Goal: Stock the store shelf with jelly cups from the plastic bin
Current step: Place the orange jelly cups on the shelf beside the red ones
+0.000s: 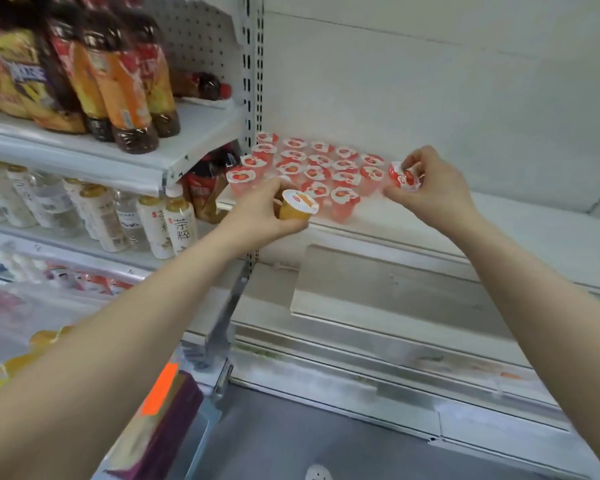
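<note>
- The small orange plastic jelly cup (297,209) in the left hand (267,209) had a white, orange-printed lid.
- The small round cup (404,176) in the right hand (433,192) was red-and-white-lidded.
- The pink plastic cups (317,173) between both hands had white, red-fruited lids.

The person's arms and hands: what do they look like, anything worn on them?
The left forearm and right forearm are bare to the picture's edge: no sleeves show. The left hand and right hand wear no gloves, and neither wrist carries a watch or bracelet. No ring is visible.

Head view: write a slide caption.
Left hand holds orange jelly cup, right hand red jelly cup, beside shelved red cups.
</note>
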The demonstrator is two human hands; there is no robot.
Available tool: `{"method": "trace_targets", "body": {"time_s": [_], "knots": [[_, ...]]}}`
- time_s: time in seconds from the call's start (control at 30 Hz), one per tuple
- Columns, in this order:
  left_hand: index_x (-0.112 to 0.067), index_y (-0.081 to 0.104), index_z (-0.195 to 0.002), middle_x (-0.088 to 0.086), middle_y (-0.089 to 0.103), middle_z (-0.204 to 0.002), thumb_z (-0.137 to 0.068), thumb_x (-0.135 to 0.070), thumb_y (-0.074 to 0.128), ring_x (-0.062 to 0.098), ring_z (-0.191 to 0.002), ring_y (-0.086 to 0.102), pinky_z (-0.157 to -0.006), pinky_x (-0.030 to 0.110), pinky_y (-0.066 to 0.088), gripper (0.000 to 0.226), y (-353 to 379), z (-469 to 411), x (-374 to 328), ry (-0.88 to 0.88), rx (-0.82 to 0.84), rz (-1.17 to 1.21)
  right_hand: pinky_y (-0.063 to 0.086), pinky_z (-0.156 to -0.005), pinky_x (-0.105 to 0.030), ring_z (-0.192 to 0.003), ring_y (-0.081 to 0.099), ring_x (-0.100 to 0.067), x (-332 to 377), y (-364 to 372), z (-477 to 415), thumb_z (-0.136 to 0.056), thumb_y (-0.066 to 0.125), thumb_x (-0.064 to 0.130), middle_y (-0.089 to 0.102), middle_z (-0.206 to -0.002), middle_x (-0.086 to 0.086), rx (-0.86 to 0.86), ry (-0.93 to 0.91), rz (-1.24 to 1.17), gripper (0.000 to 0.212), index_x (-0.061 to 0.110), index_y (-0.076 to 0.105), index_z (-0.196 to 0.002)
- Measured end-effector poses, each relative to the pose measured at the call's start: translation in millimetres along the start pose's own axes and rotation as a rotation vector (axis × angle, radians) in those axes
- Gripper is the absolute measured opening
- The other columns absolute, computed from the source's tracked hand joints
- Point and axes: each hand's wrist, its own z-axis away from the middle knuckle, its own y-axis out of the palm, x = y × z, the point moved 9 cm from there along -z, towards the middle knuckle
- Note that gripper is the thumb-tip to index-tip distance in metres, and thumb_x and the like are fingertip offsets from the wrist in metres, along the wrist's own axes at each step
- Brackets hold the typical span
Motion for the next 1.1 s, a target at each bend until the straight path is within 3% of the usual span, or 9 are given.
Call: {"method": "trace_targets", "body": {"time_s": [0.07,0.13,0.33,0.5,0.63,0.77,0.9,1.0,1.1], "knots": [[-0.030,0.053,-0.114,-0.017,0.063,-0.105,-0.070,-0.041,0.079,0.003,-0.091,0.063,-0.082,0.030,0.055,0.053,12,-16,-11,0.015,-0.016,-0.022,0.045,-0.075,-0.034,-0.089,0.059,-0.025,-28,9,-12,-0.075,0.078,0.036,0.062,-0.094,-0.001,0.068,0.063,0.031,0.041,0.018,0.055,-0.104],[-0.031,0.053,-0.109,-0.019,0.064,-0.102,-0.067,-0.041,0.079,0.001,-0.088,0.063,-0.082,0.032,0.055,0.051,22,-29,-18,0.020,-0.046,-0.037,0.039,-0.070,-0.030,-0.088,0.059,-0.024,-48,27,-22,-0.075,0.077,0.035,0.061,-0.092,0.000,0.150,0.097,0.040,0.038,0.018,0.055,-0.102],[-0.032,0.059,-0.111,-0.022,0.064,-0.099,-0.066,-0.042,0.079,-0.002,-0.084,0.059,-0.071,0.020,0.047,0.051,40,-52,-20,-0.024,-0.112,-0.073,0.036,-0.072,-0.030,-0.089,0.051,-0.019,-71,74,-52,-0.077,0.073,0.036,0.057,-0.098,0.003,0.266,0.034,0.112,0.035,0.020,0.055,-0.102],[-0.031,0.057,-0.125,-0.021,0.061,-0.111,-0.070,-0.048,0.076,-0.005,-0.085,0.058,-0.071,0.015,0.045,0.061,47,-58,-17,-0.054,-0.132,-0.107,0.034,-0.071,-0.030,-0.088,0.050,-0.019,-73,92,-69,-0.077,0.074,0.034,0.060,-0.101,0.002,0.284,-0.036,0.072,0.033,0.021,0.053,-0.099],[-0.032,0.058,-0.122,-0.020,0.062,-0.111,-0.070,-0.051,0.074,-0.009,-0.085,0.058,-0.070,0.014,0.044,0.058,55,-63,-19,-0.067,-0.145,-0.131,0.033,-0.071,-0.031,-0.093,0.056,-0.025,-72,95,-75,-0.078,0.074,0.034,0.063,-0.105,-0.004,0.281,-0.113,0.070,0.033,0.021,0.052,-0.099],[-0.033,0.060,-0.111,-0.017,0.056,-0.106,-0.068,-0.048,0.074,-0.002,-0.096,0.052,-0.078,0.012,0.042,0.049,69,-71,-36,0.010,-0.165,-0.169,0.034,-0.073,-0.030,-0.097,0.057,-0.028,-74,94,-73,-0.083,0.072,0.034,0.061,-0.110,-0.007,0.282,-0.202,0.127,0.034,0.019,0.054,-0.109],[-0.030,0.062,-0.113,-0.011,0.056,-0.105,-0.068,-0.049,0.075,0.012,-0.102,0.049,-0.087,0.025,0.039,0.051,90,-79,-57,0.111,-0.135,-0.345,0.045,-0.085,-0.036,-0.105,0.054,-0.030,-72,85,-68,-0.085,0.071,0.036,0.055,-0.119,-0.009,0.273,-0.339,0.244,0.043,0.018,0.057,-0.122],[-0.028,0.064,-0.114,-0.009,0.059,-0.108,-0.068,-0.055,0.074,0.016,-0.105,0.046,-0.087,0.024,0.032,0.054,102,-84,-66,0.142,-0.152,-0.441,0.043,-0.097,-0.043,-0.116,0.051,-0.031,-74,72,-67,-0.089,0.065,0.042,0.053,-0.131,-0.009,0.252,-0.393,0.286,0.053,0.020,0.051,-0.136],[-0.027,0.064,-0.117,-0.005,0.062,-0.115,-0.068,-0.060,0.068,0.021,-0.112,0.045,-0.094,0.032,0.037,0.059,119,-89,-70,0.130,-0.131,-0.559,0.041,-0.098,-0.044,-0.120,0.049,-0.034,-80,60,-71,-0.092,0.060,0.039,0.052,-0.135,-0.010,0.230,-0.397,0.314,0.056,0.020,0.044,-0.142]]}}
